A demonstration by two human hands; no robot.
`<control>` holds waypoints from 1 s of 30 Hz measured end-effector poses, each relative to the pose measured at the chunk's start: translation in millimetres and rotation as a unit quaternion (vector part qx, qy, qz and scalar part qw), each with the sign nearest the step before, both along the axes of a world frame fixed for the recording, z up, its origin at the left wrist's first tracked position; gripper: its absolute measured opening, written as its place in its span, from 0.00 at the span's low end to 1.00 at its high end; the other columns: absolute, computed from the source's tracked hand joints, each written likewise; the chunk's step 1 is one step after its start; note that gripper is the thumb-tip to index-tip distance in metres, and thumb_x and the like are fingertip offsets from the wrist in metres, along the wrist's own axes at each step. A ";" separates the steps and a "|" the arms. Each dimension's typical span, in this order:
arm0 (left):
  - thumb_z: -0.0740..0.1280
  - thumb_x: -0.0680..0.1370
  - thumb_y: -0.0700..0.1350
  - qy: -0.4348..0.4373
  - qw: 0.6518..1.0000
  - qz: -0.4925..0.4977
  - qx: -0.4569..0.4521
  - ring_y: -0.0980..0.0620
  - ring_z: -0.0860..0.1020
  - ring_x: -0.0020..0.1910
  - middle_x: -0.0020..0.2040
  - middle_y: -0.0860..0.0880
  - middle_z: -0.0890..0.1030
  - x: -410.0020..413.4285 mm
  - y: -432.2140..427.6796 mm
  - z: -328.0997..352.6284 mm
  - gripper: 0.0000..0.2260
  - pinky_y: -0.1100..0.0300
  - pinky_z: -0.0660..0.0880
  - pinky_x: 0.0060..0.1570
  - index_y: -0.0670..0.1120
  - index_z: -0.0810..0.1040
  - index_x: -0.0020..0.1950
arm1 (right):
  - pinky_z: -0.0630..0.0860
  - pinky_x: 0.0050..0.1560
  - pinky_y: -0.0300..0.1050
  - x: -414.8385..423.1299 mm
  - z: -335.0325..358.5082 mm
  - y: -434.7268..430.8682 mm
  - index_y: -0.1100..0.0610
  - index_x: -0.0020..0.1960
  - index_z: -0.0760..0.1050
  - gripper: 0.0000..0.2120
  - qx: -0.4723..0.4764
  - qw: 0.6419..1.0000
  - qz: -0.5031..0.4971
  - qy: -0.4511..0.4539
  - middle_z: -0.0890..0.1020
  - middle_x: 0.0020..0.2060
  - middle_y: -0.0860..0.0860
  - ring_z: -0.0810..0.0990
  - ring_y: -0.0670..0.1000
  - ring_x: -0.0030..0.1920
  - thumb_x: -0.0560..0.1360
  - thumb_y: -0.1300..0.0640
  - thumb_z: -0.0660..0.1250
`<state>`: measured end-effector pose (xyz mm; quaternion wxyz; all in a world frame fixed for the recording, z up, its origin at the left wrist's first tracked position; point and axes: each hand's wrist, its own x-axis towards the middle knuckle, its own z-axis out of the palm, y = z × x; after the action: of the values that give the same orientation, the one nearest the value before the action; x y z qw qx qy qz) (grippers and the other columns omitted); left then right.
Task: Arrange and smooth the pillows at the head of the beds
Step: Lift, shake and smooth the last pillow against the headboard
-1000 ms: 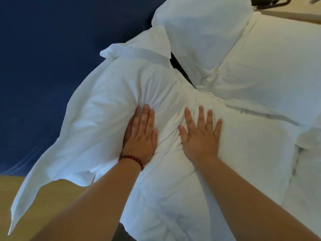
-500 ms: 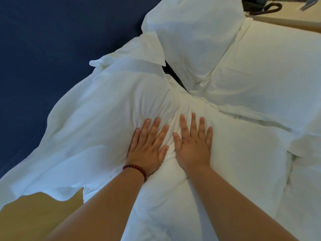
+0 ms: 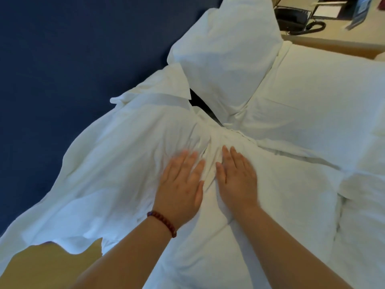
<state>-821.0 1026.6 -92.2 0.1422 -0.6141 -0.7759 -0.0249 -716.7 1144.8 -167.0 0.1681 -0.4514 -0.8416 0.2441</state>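
Near pillow (image 3: 116,163): white, at head of bed (image 3: 366,236), left part leaning on blue headboard (image 3: 62,59); cover bunched into creases fanning from centre, w/ slack flap of case trailing at lower left. Left hand (image 3: 179,190) (blurred, red bead bracelet (image 3: 164,223) on wrist) and right hand (image 3: 237,180) both lie flat on it, palms down, fingers straight and close together, one either side of the central crease, thumbs near but apart. Second pillow (image 3: 225,59) stands upright vs. headboard just beyond: plump, fewer wrinkles.
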 end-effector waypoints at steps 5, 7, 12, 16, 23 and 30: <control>0.64 0.77 0.48 0.100 0.995 0.014 -0.017 0.40 0.63 0.76 0.75 0.42 0.68 -42.1 87.1 75.0 0.24 0.43 0.53 0.74 0.43 0.70 0.73 | 0.60 0.70 0.54 -11.3 14.4 72.9 0.47 0.77 0.60 0.27 -0.022 0.998 -0.046 -0.023 0.66 0.75 0.52 0.64 0.56 0.74 0.81 0.40 0.48; 0.64 0.78 0.51 0.136 0.987 0.071 -0.056 0.41 0.59 0.77 0.77 0.42 0.64 -68.4 115.6 101.8 0.29 0.45 0.50 0.75 0.43 0.62 0.77 | 0.60 0.71 0.53 -16.8 9.1 106.2 0.48 0.78 0.60 0.26 -0.074 0.997 -0.031 -0.011 0.67 0.75 0.53 0.64 0.56 0.74 0.82 0.41 0.52; 0.67 0.77 0.52 0.042 0.992 0.114 -0.026 0.42 0.68 0.66 0.66 0.46 0.74 -106.6 138.5 128.6 0.22 0.48 0.65 0.63 0.45 0.72 0.69 | 0.65 0.58 0.28 -63.2 23.8 130.5 0.53 0.68 0.74 0.19 -0.259 0.938 0.008 0.230 0.79 0.61 0.47 0.75 0.36 0.60 0.79 0.50 0.67; 0.72 0.76 0.46 -0.025 0.994 0.088 0.062 0.38 0.71 0.63 0.63 0.44 0.78 -126.6 127.6 125.8 0.14 0.52 0.68 0.61 0.41 0.81 0.58 | 0.70 0.62 0.35 -117.0 26.6 135.2 0.51 0.63 0.78 0.17 -0.311 0.903 0.053 0.293 0.81 0.55 0.43 0.78 0.38 0.56 0.75 0.50 0.72; 0.66 0.80 0.46 -0.159 0.953 0.112 0.231 0.67 0.76 0.36 0.34 0.61 0.76 -136.9 118.1 154.6 0.08 0.76 0.68 0.39 0.49 0.81 0.43 | 0.73 0.41 0.41 -143.7 9.6 150.4 0.55 0.41 0.80 0.09 -0.361 0.897 0.003 0.255 0.80 0.34 0.49 0.77 0.47 0.35 0.75 0.50 0.72; 0.62 0.82 0.48 -0.112 0.945 0.170 0.257 0.55 0.74 0.35 0.37 0.51 0.78 -145.4 129.7 165.9 0.12 0.69 0.71 0.35 0.43 0.80 0.46 | 0.68 0.26 0.39 -135.7 7.8 145.7 0.57 0.38 0.78 0.12 -0.351 0.894 -0.094 0.261 0.76 0.27 0.51 0.71 0.48 0.24 0.75 0.50 0.71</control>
<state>-966.4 1156.4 73.7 0.2096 -0.4090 -0.8470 -0.2670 -852.4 1290.5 -159.3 0.2343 -0.4786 -0.5807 0.6155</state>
